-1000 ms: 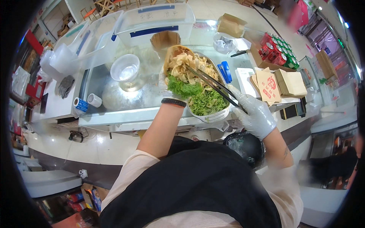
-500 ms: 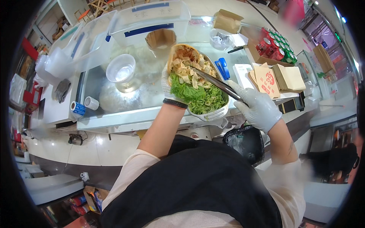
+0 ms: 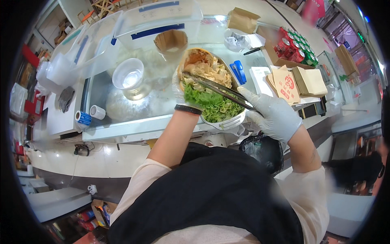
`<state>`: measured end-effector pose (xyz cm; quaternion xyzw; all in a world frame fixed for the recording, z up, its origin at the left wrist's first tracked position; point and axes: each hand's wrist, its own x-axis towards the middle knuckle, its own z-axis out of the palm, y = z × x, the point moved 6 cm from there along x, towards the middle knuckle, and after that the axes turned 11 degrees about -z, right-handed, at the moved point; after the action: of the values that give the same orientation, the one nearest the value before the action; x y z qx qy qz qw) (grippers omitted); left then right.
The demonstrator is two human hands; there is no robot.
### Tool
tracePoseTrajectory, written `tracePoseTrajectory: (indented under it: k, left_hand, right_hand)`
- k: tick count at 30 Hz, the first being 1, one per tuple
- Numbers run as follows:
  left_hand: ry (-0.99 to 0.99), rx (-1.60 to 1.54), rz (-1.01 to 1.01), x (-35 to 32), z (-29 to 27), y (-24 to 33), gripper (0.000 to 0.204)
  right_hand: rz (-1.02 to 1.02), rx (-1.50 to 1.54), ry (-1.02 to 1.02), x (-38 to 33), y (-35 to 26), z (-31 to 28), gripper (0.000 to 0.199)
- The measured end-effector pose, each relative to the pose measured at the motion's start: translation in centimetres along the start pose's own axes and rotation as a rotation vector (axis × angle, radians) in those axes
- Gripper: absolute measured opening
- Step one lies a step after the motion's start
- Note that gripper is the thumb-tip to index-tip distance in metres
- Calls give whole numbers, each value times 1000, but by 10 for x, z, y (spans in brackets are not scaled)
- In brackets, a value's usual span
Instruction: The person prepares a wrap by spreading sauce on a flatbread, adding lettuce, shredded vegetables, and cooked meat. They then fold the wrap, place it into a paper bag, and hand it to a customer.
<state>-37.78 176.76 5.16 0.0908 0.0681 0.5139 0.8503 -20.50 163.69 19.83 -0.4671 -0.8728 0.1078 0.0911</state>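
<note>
Glass counter stretches beyond the tongs, pale floor around it.

Right of the stapler lie paper bags; beyond it to the right, cans; just behind it, a pen; left of it, a tub; farther left, rolls.

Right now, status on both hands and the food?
Right hand: gripping metal tongs, tips at the filling. Left hand: beside the open wrap, grip unclear. Tongs partly block view of the filling.
</note>
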Motion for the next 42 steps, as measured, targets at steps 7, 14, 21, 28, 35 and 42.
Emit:
tracePoseTrajectory:
  k: [7, 14, 21, 28, 35, 42]
  left_hand:
    - [117, 145, 130, 15, -33, 21, 62]
    - [152, 785, 335, 2, -65, 52, 56]
    - [241, 1500, 632, -4, -82, 78, 56]
    - [-185, -146, -48, -10, -67, 53, 56]
    - [-102, 6, 3, -13, -62, 55, 49]
    - [149, 1187, 579, -15, -56, 59, 45]
  right_hand:
    - [45, 175, 122, -24, 11, -27, 64]
    - [238, -40, -138, -39, 43, 22, 69]
    - [57, -162, -105, -18, 31, 79, 69]
    - [144, -122, -177, -8, 36, 101, 60]
    - [178, 97, 82, -25, 43, 62, 55]
    - [151, 170, 291, -35, 24, 1, 52]
